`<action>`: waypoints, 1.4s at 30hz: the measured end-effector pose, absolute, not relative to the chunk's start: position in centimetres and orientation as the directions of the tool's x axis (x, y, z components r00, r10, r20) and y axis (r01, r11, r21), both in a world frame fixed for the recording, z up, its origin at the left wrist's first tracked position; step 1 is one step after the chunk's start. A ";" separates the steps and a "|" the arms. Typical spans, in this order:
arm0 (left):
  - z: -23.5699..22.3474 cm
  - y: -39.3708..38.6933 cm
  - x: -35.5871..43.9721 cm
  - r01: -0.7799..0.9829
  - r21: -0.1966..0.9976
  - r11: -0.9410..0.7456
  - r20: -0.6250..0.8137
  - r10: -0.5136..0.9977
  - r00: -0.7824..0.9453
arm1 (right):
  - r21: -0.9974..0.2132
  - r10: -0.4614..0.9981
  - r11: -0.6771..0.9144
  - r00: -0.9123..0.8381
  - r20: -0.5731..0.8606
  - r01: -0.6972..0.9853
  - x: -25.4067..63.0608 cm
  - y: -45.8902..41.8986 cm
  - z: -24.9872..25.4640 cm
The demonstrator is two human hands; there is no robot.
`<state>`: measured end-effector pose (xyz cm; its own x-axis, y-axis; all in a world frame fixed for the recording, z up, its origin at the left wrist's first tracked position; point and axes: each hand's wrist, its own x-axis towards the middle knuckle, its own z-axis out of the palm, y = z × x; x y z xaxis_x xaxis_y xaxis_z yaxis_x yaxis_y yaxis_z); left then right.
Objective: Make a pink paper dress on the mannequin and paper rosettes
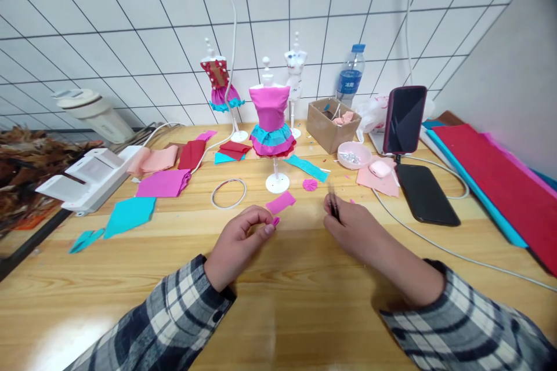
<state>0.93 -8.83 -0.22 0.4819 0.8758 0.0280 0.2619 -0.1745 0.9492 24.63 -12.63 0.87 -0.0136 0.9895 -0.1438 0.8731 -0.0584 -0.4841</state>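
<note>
My left hand (pixel 241 237) pinches a small folded piece of magenta crepe paper (pixel 275 221) between thumb and finger. To the right, my right hand (pixel 359 229) is closed around a small dark tool (pixel 333 207); its thin tip points away from me and is smeared, so I cannot tell its kind. Just beyond my left fingers lies a magenta strip (pixel 281 203). A round pleated magenta rosette (pixel 310 185) rests beyond the gap between my hands. Behind stands a mini dress form (pixel 270 105) in a magenta top and a layered turquoise, magenta and red skirt.
Two other dress forms (pixel 220 78) stand at the wall. A cardboard box (pixel 329 130), pink bowl (pixel 354 155), propped phone (pixel 404 122) and black phone (pixel 427 194) are at right. Turquoise sheets (pixel 129 215) and other coloured pieces lie left, beside a cable loop (pixel 228 193).
</note>
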 end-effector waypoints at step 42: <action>-1.0 -9.9 2.5 0.289 0.947 -0.139 -0.008 0.891 0.454 | -0.833 0.945 0.016 -0.280 -0.168 0.554 20.3 -14.8 -0.9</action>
